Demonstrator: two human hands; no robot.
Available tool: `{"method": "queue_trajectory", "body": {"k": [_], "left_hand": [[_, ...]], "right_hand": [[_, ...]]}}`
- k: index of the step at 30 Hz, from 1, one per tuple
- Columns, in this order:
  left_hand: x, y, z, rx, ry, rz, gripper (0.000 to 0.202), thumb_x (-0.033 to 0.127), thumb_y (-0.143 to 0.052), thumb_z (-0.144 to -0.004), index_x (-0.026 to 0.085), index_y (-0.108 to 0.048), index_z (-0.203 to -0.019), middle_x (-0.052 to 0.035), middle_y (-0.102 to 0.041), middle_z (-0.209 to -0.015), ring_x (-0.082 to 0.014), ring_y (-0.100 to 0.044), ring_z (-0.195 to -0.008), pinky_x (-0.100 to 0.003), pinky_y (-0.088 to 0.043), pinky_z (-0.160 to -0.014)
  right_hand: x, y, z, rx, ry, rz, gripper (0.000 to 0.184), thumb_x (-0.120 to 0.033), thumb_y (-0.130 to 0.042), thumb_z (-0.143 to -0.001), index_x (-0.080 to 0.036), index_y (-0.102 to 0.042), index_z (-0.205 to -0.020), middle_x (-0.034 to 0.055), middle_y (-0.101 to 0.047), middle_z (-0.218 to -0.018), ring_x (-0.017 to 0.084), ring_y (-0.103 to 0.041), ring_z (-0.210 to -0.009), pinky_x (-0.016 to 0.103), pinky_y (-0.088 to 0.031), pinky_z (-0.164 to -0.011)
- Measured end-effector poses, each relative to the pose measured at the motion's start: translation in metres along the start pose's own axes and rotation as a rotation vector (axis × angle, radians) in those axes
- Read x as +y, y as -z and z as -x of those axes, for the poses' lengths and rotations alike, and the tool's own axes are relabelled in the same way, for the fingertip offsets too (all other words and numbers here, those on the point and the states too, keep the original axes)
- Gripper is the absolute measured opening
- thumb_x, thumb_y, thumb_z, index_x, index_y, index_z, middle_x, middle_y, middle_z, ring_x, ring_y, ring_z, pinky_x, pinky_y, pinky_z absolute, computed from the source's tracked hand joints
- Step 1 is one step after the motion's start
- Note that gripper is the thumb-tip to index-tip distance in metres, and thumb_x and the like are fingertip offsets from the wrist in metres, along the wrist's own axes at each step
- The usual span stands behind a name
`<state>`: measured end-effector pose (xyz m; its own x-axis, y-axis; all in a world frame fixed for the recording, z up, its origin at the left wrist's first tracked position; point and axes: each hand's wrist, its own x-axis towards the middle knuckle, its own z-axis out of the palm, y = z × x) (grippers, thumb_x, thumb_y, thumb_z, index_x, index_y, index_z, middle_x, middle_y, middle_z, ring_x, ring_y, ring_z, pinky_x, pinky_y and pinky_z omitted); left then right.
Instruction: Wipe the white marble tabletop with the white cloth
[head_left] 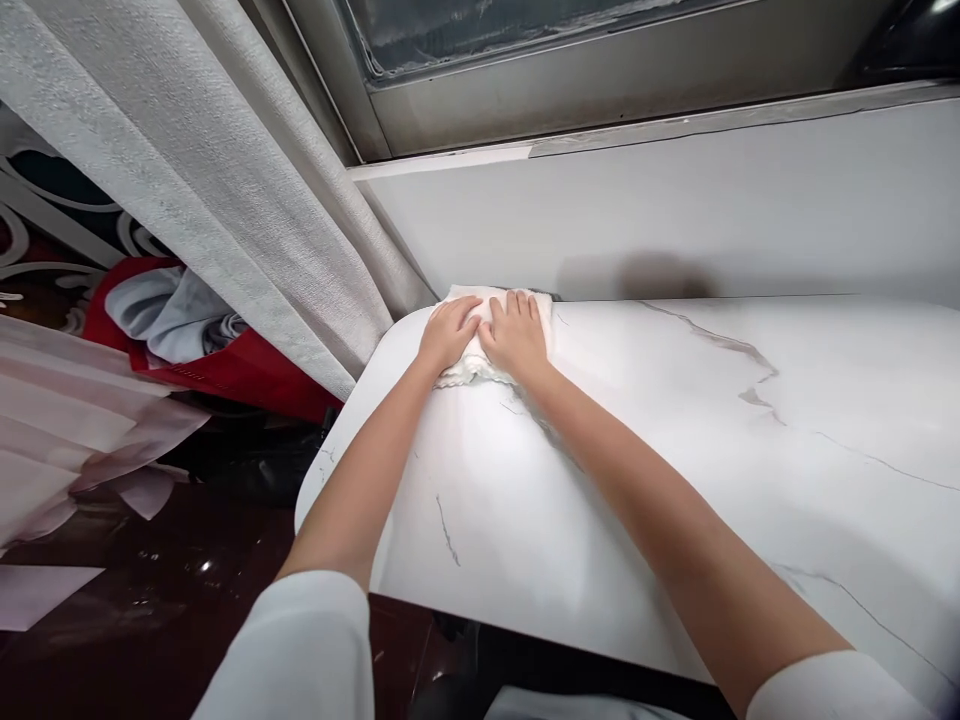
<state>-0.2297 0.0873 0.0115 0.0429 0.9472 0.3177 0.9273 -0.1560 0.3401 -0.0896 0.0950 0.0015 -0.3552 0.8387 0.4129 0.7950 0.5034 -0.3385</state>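
A folded white cloth (478, 366) lies on the white marble-patterned table (480, 480), at its far left edge by the wall. My left hand (448, 335) rests flat on the cloth's left part, fingers stretched out. Beside it, my right hand (516, 335) presses flat on the right part with its fingers spread slightly. The two thumbs nearly meet in the middle. Both palms cover much of the cloth, and neither hand is closed around it.
A pale curtain (247, 180) hangs just left of the table's rounded corner. Behind the table is a white wall (675, 200) below a metal-framed window (570, 90). At the left, a red container (247, 370) holds grey-white fabric (172, 310). The floor (187, 600) is dark and glossy.
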Motion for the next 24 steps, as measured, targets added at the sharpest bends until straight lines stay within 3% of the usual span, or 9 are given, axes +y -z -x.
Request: {"method": "queue_trajectory", "body": {"k": [6,12,18,24], "left_hand": [[-0.017,0.0,-0.018,-0.035,-0.016,-0.044,0.041,0.027,-0.038,-0.095,0.021,-0.056,-0.131,-0.0035,-0.058,-0.139,-0.0183,-0.05,-0.13,-0.035,-0.03,-0.115],[-0.052,0.014,-0.015,-0.064,-0.015,-0.106,0.042,0.028,-0.036,-0.096,0.022,-0.052,-0.135,-0.0044,-0.053,-0.144,-0.0181,-0.045,-0.135,-0.039,-0.027,-0.117],[-0.081,0.032,0.012,-0.081,-0.022,-0.152,0.045,0.03,-0.034,-0.096,0.021,-0.048,-0.138,-0.0061,-0.049,-0.148,-0.0176,-0.04,-0.139,-0.04,-0.023,-0.118],[-0.075,0.051,0.056,-0.102,-0.033,-0.159,0.046,0.031,-0.032,-0.097,0.021,-0.046,-0.139,-0.0061,-0.046,-0.15,-0.0166,-0.037,-0.141,-0.04,-0.022,-0.119]], "right_hand": [[-0.004,-0.014,-0.021,0.007,-0.004,0.026,0.045,-0.023,-0.036,-0.093,-0.001,-0.054,-0.129,0.0273,-0.05,-0.138,0.038,-0.037,-0.135,0.057,-0.019,-0.113],[-0.03,-0.033,-0.037,0.018,0.044,0.02,0.048,-0.026,-0.037,-0.093,0.0,-0.055,-0.129,0.0269,-0.052,-0.137,0.039,-0.039,-0.133,0.056,-0.02,-0.112],[-0.064,-0.048,-0.027,0.024,0.08,-0.033,0.05,-0.028,-0.04,-0.095,0.001,-0.051,-0.135,0.029,-0.046,-0.143,0.038,-0.036,-0.138,0.057,-0.02,-0.113],[-0.092,-0.036,0.012,0.035,0.093,-0.081,0.051,-0.027,-0.042,-0.094,0.002,-0.051,-0.135,0.0313,-0.045,-0.144,0.039,-0.036,-0.138,0.061,-0.021,-0.112]]}}
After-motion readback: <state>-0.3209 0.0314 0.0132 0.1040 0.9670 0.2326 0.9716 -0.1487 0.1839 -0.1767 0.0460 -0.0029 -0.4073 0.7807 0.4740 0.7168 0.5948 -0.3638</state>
